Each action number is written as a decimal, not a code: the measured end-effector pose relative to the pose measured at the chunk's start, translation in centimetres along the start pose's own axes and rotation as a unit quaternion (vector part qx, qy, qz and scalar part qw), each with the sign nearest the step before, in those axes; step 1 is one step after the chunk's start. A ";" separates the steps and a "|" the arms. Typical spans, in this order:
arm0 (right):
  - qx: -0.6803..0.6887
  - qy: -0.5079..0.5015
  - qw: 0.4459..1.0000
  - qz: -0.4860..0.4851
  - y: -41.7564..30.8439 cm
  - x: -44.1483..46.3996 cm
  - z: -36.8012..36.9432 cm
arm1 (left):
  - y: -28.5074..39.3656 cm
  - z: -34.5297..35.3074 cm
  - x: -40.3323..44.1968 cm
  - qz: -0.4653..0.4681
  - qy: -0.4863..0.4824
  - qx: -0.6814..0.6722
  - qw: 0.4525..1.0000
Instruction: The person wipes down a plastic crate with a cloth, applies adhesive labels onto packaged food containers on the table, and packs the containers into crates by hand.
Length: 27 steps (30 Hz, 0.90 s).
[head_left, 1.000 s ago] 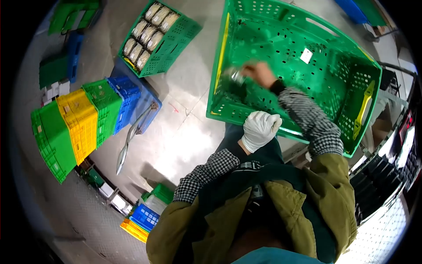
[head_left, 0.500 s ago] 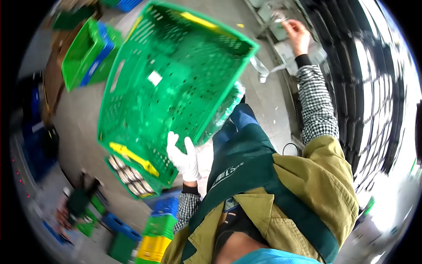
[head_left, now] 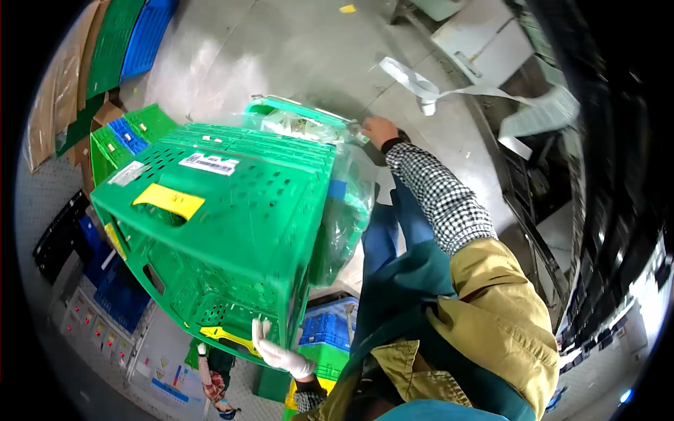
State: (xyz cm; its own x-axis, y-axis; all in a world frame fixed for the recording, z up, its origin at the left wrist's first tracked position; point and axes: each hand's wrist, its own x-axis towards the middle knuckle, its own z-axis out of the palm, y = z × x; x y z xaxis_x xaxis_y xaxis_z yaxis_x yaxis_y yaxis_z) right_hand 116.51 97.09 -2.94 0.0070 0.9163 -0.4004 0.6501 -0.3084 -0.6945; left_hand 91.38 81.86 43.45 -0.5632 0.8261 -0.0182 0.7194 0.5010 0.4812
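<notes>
Head view: green crate (head_left: 246,217) between the hands, its wall blocking part of the bin (head_left: 261,105) and its clear bag (head_left: 351,203).
Right hand (head_left: 381,132): bare, at the bin's rim; cannot tell whether it grips anything.
Left hand (head_left: 282,355): gloved, fingers extended, by the crate's yellow handle (head_left: 215,332).
Around: stack (head_left: 326,333) near the left hand; white strip (head_left: 540,121) above the floor (head_left: 316,42); co-worker (head_left: 215,382) beyond.

Glossy green plastic crate (head_left: 263,214), shiny, crinkled clear plastic bag (head_left: 357,210), matt cloth sleeve (head_left: 442,196), smooth floor (head_left: 302,49).
</notes>
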 end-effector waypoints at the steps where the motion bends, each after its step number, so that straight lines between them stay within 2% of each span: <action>1: -0.012 -0.010 0.999 -0.027 -1.3 1.6 1.7 | -0.2 0.1 0.0 0.003 0.003 0.019 1.000; 4: -0.036 0.014 0.997 -0.059 -3.9 5.5 8.3 | -1.9 -0.2 -0.1 0.051 0.027 0.104 0.993; 5: -0.069 0.062 0.982 -0.164 -3.9 6.1 10.2 | -1.9 0.2 -0.5 -0.041 0.064 0.027 0.997; 6: -0.120 0.010 0.979 -0.165 -4.2 6.9 12.1 | -2.1 0.5 -0.7 -0.085 0.084 0.026 0.992; 8: -0.170 -0.088 0.963 -0.189 -4.2 7.2 14.7 | -2.4 0.5 -0.8 -0.096 0.091 0.067 0.989; 11: -0.043 -0.099 0.991 -0.080 -3.1 6.4 16.7 | -2.2 0.3 -0.9 -0.101 0.090 0.094 0.986; 12: -0.063 -0.104 0.987 -0.108 -2.8 6.3 14.5 | -2.1 0.2 -1.0 -0.109 0.092 0.094 0.985; 14: 0.021 -0.044 0.996 -0.071 -2.7 5.1 9.5 | -1.9 -0.1 -0.9 -0.119 0.093 0.095 0.984; 16: 0.036 -0.217 0.976 -0.003 -3.4 4.1 3.8 | -1.9 -0.3 -1.0 -0.131 0.087 0.097 0.983; 17: 0.111 -0.161 0.979 -0.064 -2.7 2.4 3.5 | -1.9 -0.4 -1.2 -0.148 0.085 0.097 0.981; 18: 0.212 -0.139 0.957 -0.140 -2.9 0.5 2.1 | -2.1 -0.5 -1.3 -0.148 0.082 0.100 0.981; 19: 0.238 -0.150 0.947 -0.157 -4.7 -1.6 -0.1 | -2.2 -0.6 -1.3 -0.149 0.074 0.108 0.980; 20: 0.264 -0.161 0.935 -0.177 -6.6 -3.8 -2.1 | -3.6 -1.0 -1.5 -0.030 0.062 0.129 0.989; 22: 0.246 -0.195 0.936 -0.161 -9.3 -8.1 -3.5 | -0.6 0.3 -0.6 -0.048 0.025 0.085 0.995; 23: 0.208 -0.165 0.949 -0.168 -10.1 -9.6 -3.4 | -0.5 0.1 -0.4 -0.060 0.008 0.021 0.998; 24: 0.168 -0.132 0.961 -0.177 -11.0 -10.6 -3.3 | -0.2 0.4 -0.3 -0.033 0.020 0.052 0.998; 26: 0.098 -0.050 0.981 -0.160 -13.0 -12.0 -3.6 | -1.6 -0.3 -0.7 -0.113 0.013 -0.009 0.994; 27: 0.067 -0.032 0.984 -0.163 -13.8 -12.5 -4.1 | -1.7 -0.7 -0.9 -0.061 -0.007 0.040 0.997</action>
State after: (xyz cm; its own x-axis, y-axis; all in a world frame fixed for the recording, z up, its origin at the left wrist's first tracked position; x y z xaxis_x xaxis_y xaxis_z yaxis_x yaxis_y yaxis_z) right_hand 110.59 90.92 14.13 -0.2360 0.9554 -0.1777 0.5039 -0.0361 -0.8630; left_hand 90.39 80.09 43.21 -0.6427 0.7614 -0.0850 0.6764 0.6161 0.4036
